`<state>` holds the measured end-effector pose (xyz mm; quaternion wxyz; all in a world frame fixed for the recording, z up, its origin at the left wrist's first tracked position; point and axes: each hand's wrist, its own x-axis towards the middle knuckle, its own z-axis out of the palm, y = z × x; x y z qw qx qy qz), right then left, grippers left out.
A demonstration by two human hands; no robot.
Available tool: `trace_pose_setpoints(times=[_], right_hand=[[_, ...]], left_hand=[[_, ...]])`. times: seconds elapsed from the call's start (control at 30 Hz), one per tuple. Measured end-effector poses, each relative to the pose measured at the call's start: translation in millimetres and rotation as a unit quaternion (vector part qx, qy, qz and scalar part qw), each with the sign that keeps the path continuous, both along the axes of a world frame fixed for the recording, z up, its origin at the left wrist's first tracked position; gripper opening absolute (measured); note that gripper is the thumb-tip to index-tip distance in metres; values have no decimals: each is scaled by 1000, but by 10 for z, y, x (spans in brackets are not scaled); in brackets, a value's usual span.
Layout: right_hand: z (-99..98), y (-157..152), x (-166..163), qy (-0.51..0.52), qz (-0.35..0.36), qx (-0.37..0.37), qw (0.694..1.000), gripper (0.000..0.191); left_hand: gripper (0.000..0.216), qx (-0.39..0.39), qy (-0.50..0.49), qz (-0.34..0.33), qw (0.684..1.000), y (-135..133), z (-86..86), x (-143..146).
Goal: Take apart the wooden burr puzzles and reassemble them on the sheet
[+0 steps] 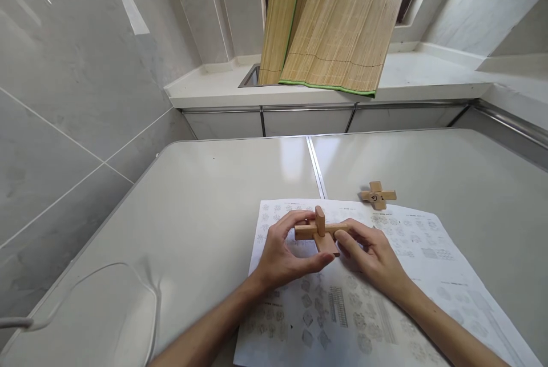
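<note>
Both hands hold a wooden interlocking puzzle [320,231] made of crossed light-brown blocks, raised over a printed sheet. My left hand [282,255] grips it from the left, thumb stretched along the near block and fingers behind it. From the other side my right hand [370,250] pinches the end of the right-pointing block between thumb and fingers. The printed sheet [291,344] below shows rows of small puzzle drawings and text. A second wooden cross-shaped puzzle [377,196], with dark marks on its face, lies beyond the right hand at the sheet's far edge.
The pale folding table [222,184] has a metal seam [315,164] down its middle. A white cable [154,298] curls across its left side. Behind it, a bamboo mat [342,24] hangs over a white counter [214,87] with a sink [252,77]. Grey tiled walls [85,70] stand left.
</note>
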<state>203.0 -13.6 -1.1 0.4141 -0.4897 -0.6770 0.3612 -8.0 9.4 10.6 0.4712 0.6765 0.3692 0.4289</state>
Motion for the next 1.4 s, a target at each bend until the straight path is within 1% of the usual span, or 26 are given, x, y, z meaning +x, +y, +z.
trace_pose_setpoints(times=[0.13,0.27,0.43,0.57,0.7,0.83,0.93,1.03,1.1,1.17,1.23,1.3,1.4], right_hand=[[23,10,32,-6,7,13,1000,38],[27,12,65,-3,4,6,1000,39],[23,10,52,-11,11,1,1000,40],[15,11,43,-19,10,3,1000,40],[-11,7,45,-31,18,2,999,40],[-32,11,43,-38,32,-11,999,41],[-32,21,40,-39,32,-16,999,42],[-14,36,37,-24,7,-33,999,44],[0,51,43,2,-22,-56,998,46],[4,71,58,32,-51,-78,995,47],[-4,93,80,54,-73,-92,992,47],[-18,112,103,67,-89,-101,989,48],[-29,128,119,76,-103,-113,985,49]], left_hand=[[59,-17,8,-6,1000,42,10,-32],[58,-36,12,-24,999,73,36,-59],[60,-53,-10,-20,998,74,13,-82],[58,-56,-7,-22,998,81,-2,-108],[56,-89,-46,-19,995,85,2,-119],[58,-121,-94,6,988,97,30,-121],[55,-129,-92,71,985,137,60,-137],[50,-120,-63,152,979,199,76,-167],[48,-105,-33,188,976,236,75,-189],[50,-84,23,215,973,258,64,-207],[55,-57,101,232,966,268,40,-219],[60,-15,174,231,957,272,5,-226],[57,72,240,217,943,280,-53,-230]])
